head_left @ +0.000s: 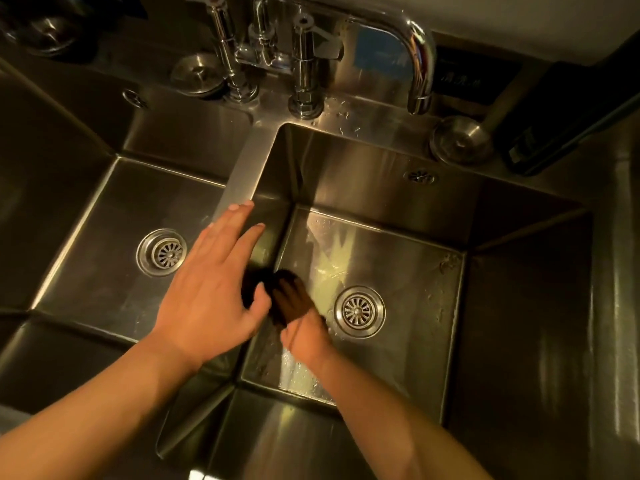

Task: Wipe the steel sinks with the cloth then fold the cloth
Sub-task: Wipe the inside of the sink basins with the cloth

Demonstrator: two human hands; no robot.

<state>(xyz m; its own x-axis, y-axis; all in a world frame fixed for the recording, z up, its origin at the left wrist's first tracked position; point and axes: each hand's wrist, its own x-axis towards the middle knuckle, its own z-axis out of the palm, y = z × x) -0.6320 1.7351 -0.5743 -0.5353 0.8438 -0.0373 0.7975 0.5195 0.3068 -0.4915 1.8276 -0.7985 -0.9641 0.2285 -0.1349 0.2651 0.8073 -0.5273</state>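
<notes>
While your view looks straight down on the steel unit, the left sink (86, 216) fills the 9 o'clock side, its round drain strainer (161, 252) lying on the floor of the basin. At 11 o'clock a loose sink plug (198, 73) sits on the back ledge beside the tap valves (304, 64). Your left hand (211, 289) hovers over the divider (247, 168) between the two basins, fingers straight and spread, holding nothing; whether it touches the steel cannot be told. Just at its 3 o'clock lies the cloth (256, 282), a dark bundle low against the left wall of the right sink (519, 306). Your right hand (301, 323) is down inside that basin, its fingers pressed onto the cloth; shadow hides them, so you cannot tell whether they curl around it or lie flat. The right drain strainer (359, 311) sits just at 3 o'clock of that hand, with wet streaks and droplets on the basin floor around it. At 12 o'clock the chrome spout (415, 53) arches over the back ledge, ending above the back edge of the right sink. At 2 o'clock a second plug (460, 140) rests on the ledge, and a dark bottle (568, 123) lies beyond it.
</notes>
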